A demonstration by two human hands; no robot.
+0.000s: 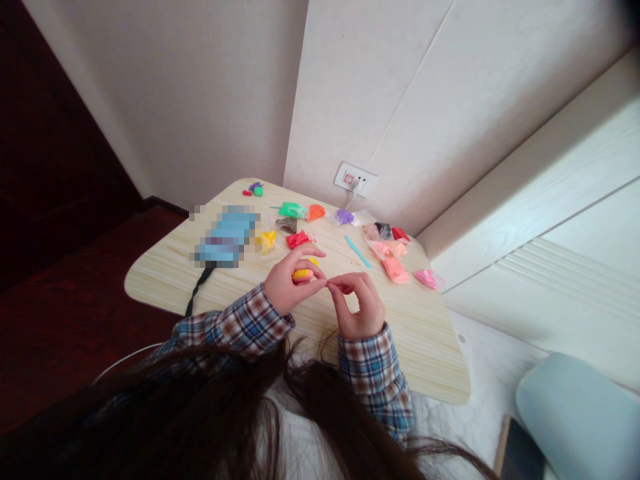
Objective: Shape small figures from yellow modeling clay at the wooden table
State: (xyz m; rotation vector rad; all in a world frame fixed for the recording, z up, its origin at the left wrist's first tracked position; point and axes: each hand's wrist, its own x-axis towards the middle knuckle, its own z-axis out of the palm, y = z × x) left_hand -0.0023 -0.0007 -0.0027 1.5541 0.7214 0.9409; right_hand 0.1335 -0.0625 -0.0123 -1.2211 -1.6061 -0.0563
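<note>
Over the near middle of the table (400, 353), the fingertips of both my hands meet. My left hand (290, 283) is closed in a pinch of thumb and finger, with another finger stretched out above. My right hand (361, 308) also pinches at the same spot. Whatever is between the fingertips is too small to make out. A yellow and pink-orange clay piece (302, 274) shows between my left thumb and fingers; I cannot tell whether it is in that hand or on the table behind. Just beyond lies a bag of red clay (298, 239).
Bags of yellow (267, 241), green (293, 210), purple (344, 217) and coral clay (395, 269) lie around, with a blue modelling tool (357, 251). Small clay shapes (257, 190) sit at the far left corner. A blurred blue device (227, 237) with a black cord lies left.
</note>
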